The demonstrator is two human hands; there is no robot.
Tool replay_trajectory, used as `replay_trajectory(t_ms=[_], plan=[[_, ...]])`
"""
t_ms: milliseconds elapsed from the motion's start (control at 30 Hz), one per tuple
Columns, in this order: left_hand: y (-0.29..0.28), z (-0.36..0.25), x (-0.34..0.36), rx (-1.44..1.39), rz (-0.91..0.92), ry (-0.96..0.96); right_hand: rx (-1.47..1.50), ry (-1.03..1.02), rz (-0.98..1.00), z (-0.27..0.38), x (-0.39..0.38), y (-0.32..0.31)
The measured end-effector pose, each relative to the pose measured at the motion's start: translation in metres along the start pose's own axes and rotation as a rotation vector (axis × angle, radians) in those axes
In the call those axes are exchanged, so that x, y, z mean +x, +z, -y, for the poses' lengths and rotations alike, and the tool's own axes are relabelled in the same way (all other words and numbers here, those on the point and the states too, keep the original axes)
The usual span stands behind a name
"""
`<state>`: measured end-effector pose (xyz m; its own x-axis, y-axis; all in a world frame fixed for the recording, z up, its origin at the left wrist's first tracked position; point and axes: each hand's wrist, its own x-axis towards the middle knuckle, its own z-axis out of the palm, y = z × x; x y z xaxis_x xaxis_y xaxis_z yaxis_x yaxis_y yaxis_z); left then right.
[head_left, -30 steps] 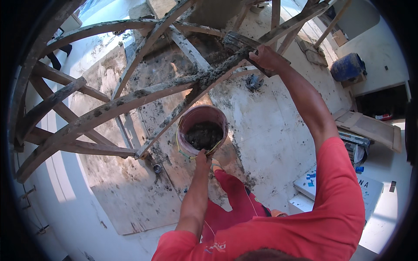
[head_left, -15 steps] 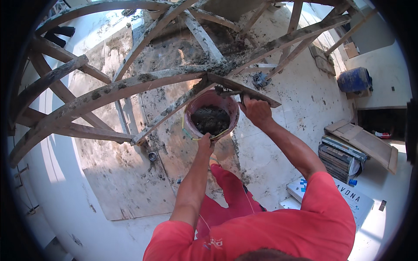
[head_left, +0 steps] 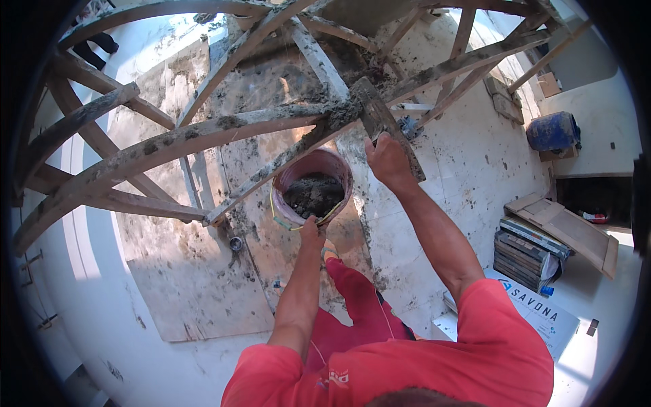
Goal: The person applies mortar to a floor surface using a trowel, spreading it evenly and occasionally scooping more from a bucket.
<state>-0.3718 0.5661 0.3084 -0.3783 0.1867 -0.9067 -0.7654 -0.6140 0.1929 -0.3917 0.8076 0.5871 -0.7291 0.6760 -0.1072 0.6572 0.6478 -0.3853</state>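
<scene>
Far left, the mortar-caked wooden scaffold poles (head_left: 163,146) cross in front of you, running up and right to where they meet near the middle. Below them on the floor lies a flat grey board (head_left: 196,292), smeared with mortar, with a small round tin (head_left: 236,243) near its upper right corner.

Near the middle, your left hand (head_left: 312,233) is closed on the near rim of a reddish bucket (head_left: 313,186), gripping it from below with the arm stretched up. The bucket hangs just beside the crossing poles, its far rim tucked under one of them, and it is partly filled with dark wet mortar (head_left: 313,195). A yellow-green cord runs along the bucket's near edge.

Just right of the bucket, your right hand (head_left: 388,161) is wrapped around a flat mortar-coated wooden float (head_left: 386,129), which slants from the pole junction down to the right. Its upper end touches the poles where the mortar is thickest.

Further right on the floor, a blue drum (head_left: 553,131) stands far off, and nearer you sit a stack of tiles (head_left: 525,251) and leaning wooden boards (head_left: 566,230)
</scene>
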Motion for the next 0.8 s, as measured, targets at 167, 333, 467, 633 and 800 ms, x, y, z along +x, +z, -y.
replay_trajectory(t_ms=[167,333,467,633,800], plan=[[-0.017,-0.01,0.007,-0.029,0.006,0.016,0.02,0.071,-0.035,0.015,-0.028,0.037],[-0.02,-0.011,0.01,-0.011,0.086,0.014,-0.044,0.05,-0.071,0.019,-0.05,0.055],[-0.009,-0.014,0.011,-0.074,0.068,-0.025,-0.096,0.05,-0.044,0.017,-0.072,0.074],[-0.003,-0.012,0.017,-0.092,0.093,-0.017,-0.122,0.005,-0.034,0.003,-0.083,0.071],[-0.011,-0.011,0.026,-0.071,0.155,-0.001,-0.163,-0.015,0.066,-0.007,-0.086,0.033]])
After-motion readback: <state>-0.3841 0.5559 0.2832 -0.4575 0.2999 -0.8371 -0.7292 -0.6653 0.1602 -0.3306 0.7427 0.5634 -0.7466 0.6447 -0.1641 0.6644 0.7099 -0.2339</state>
